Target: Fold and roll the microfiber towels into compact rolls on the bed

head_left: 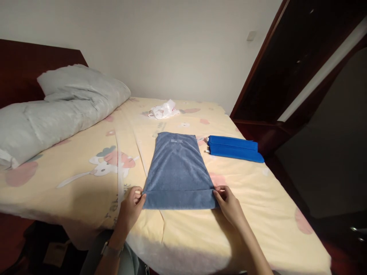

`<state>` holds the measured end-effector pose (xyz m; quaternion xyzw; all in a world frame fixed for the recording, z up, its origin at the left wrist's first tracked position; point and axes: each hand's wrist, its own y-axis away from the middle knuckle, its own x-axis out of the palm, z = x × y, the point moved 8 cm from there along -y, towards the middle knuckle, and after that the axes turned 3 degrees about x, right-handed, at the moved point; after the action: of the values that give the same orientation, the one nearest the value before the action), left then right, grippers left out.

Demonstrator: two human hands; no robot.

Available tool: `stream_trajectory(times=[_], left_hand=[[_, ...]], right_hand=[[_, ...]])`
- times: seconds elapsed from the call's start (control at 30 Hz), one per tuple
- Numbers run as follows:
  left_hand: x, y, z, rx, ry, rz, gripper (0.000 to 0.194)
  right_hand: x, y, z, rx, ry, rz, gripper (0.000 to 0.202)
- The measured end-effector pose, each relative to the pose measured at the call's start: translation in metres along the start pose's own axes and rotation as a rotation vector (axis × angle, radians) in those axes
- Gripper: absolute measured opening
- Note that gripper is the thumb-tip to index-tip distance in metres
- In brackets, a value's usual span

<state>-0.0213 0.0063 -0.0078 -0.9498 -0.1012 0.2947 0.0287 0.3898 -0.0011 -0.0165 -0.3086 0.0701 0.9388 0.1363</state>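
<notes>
A grey-blue towel (pixel 177 164) lies flat on the bed, its near edge turned over into a band and small white lettering near its far edge. My left hand (pixel 134 202) pinches the left end of the folded band between thumb and fingers. At the band's right end, my right hand (pixel 227 200) pinches the other corner in the same way. Two folded bright blue cloths (pixel 233 148) lie side by side to the right of the towel, with white tags at their left ends.
The bed (pixel 272 221) has a yellow sheet with rabbit and carrot prints. A crumpled white plastic bag (pixel 164 110) lies beyond the towel. A grey quilt (pixel 63 107) is heaped at the left by the dark headboard (pixel 37 63). Dark furniture (pixel 286 72) stands at the right.
</notes>
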Motion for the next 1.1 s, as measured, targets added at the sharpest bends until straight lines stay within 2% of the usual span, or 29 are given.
stream_trajectory(times=[0.1,0.17,0.23,0.33,0.37,0.43,0.5,0.57,0.67,0.77,0.9,1.0,1.1], left_hand=[[-0.001,0.001,0.003,-0.044,-0.042,0.087,0.023],[0.0,0.001,0.0,0.014,-0.135,0.154,0.021],[-0.003,0.0,-0.008,0.166,-0.239,0.142,0.021],[-0.014,0.003,-0.032,0.466,-0.307,0.009,0.021],[-0.016,0.007,-0.04,0.551,-0.308,0.0,0.021],[-0.011,0.015,-0.051,0.666,-0.312,0.104,0.021],[-0.001,0.022,-0.054,0.705,-0.331,0.291,0.033],[0.005,0.026,-0.05,0.683,-0.349,0.424,0.048],[0.003,0.019,-0.038,0.597,-0.327,0.432,0.056],[-0.002,0.009,-0.026,0.505,-0.268,0.369,0.044],[-0.006,-0.005,-0.01,0.316,-0.186,0.241,0.033],[-0.008,-0.013,-0.002,0.184,-0.134,0.074,0.035],[-0.008,-0.02,-0.005,0.157,-0.196,-0.049,0.034]], right_hand=[[0.002,0.002,0.002,-0.026,0.01,0.077,0.026],[0.002,0.003,0.001,-0.025,0.096,0.123,0.024],[-0.003,0.005,0.006,-0.071,0.21,0.114,0.024],[-0.016,0.013,0.028,-0.273,0.276,0.044,0.025],[-0.019,0.018,0.035,-0.342,0.254,0.06,0.024],[-0.015,0.028,0.046,-0.43,0.175,0.187,0.028],[-0.006,0.036,0.048,-0.443,0.121,0.34,0.044],[-0.001,0.037,0.045,-0.412,0.111,0.401,0.053],[-0.001,0.029,0.036,-0.302,0.054,0.364,0.047],[-0.004,0.021,0.027,-0.19,-0.08,0.306,0.036],[-0.004,0.01,0.02,-0.129,-0.17,0.207,0.034],[0.0,0.0,0.016,-0.087,-0.116,0.129,0.037],[0.001,-0.01,0.017,-0.06,0.013,0.023,0.042]])
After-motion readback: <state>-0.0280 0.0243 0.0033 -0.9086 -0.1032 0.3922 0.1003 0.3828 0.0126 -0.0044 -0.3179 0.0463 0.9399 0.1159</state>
